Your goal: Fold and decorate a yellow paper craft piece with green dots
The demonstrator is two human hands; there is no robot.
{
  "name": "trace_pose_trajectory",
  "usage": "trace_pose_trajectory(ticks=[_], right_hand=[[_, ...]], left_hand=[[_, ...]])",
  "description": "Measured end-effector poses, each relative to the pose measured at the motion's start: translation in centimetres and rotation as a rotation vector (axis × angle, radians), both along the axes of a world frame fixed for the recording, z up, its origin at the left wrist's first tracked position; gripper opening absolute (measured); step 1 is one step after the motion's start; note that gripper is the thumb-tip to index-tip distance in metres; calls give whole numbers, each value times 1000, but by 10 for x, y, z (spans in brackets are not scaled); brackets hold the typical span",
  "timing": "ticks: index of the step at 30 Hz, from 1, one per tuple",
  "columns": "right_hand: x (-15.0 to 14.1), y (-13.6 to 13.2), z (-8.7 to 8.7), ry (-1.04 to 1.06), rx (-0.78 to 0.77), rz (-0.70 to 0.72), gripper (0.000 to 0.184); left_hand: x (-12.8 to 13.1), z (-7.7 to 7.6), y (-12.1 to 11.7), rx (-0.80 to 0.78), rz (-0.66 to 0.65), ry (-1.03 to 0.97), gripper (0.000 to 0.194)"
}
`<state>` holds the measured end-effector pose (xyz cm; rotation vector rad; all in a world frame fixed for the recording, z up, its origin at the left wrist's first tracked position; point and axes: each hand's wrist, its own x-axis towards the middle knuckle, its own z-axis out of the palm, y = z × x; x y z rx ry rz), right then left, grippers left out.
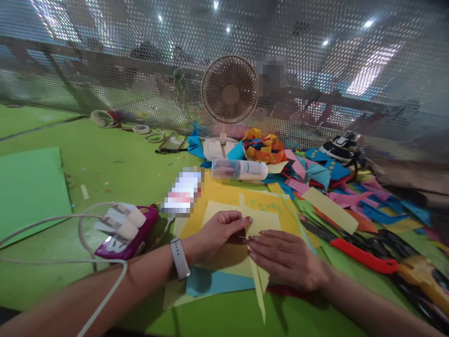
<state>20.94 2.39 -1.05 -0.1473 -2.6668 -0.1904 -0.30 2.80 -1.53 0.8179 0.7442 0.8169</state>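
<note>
A pale yellow piece of folded paper (257,221) is between my two hands, with a narrow pointed tail hanging toward the front. My left hand (224,229) is closed, pinching the paper's left edge between thumb and fingers. From the right, my right hand (287,257) lays its fingers together across the paper; its thumb is hidden behind. Beneath both hands is a pile of paper sheets: a yellow-orange sheet (192,220), pale yellow sheets and a blue sheet (217,283). A white band (180,258) circles my left wrist.
A phone (184,192), a clear bottle (240,169) and a fan (229,93) stand or lie beyond the pile. Left are a purple power strip (128,234) with cables and a green sheet (33,192). A red-handled cutter (365,255), scissors and coloured paper scraps crowd the right.
</note>
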Motion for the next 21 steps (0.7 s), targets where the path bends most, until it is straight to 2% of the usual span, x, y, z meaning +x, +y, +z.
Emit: trace_pose_trajectory(ticks=[5, 9, 13, 17, 21], right_hand=[[-5, 1, 1, 138, -226, -10, 34], [-9, 1, 0, 257, -384, -75, 29], [-15, -4, -1, 274, -503, -273, 14], [-19, -12, 0, 297, -592, -470, 20], [-18, -15, -2, 361, -664, -605, 19]], left_hand=[[1, 1, -2, 50, -5, 1, 36], [3, -1, -4, 33, -28, -35, 35], [5, 2, -7, 52, -3, -42, 30], [7, 4, -11, 96, -50, -60, 28], [6, 3, -14, 93, -11, -76, 24]])
